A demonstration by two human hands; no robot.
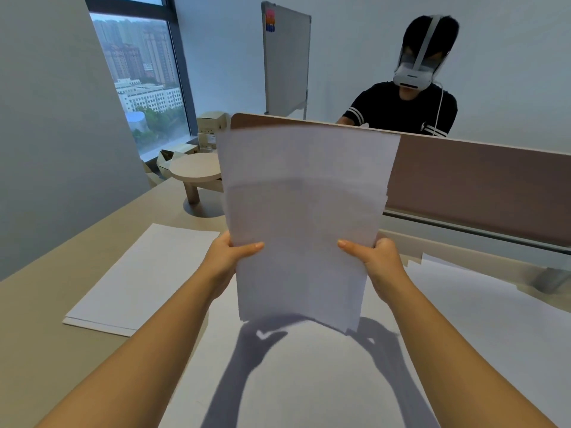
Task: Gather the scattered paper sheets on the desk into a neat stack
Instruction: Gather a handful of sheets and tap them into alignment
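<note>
Bundle: I hold a bundle of paper sheets (pixel 304 217) upright in the air above the table (pixel 40 329), its lower edge clear of the sheets lying below.
Left hand: my left hand (pixel 230 261) pinches the bundle's left edge low down, thumb across the front, fingers hidden behind.
Right hand: my right hand (pixel 375 262) pinches the right edge at the same height, thumb on the front.
Feel: light and limp, I judge — the top leans away from me and the right edges are stepped, so the sheets are not yet flush.
Slip: smooth paper slides sheet on sheet; a loose pinch would let the inner ones creep out.
Hold: the long edges near the bottom suit tapping the short edge down on the table to square it.
Still lying flat: a small pile (pixel 136 273) to my left, loose sheets (pixel 482 307) to my right, more paper under the bundle — all well within reach.
Care: corners crease easily, so no squeezing.
</note>
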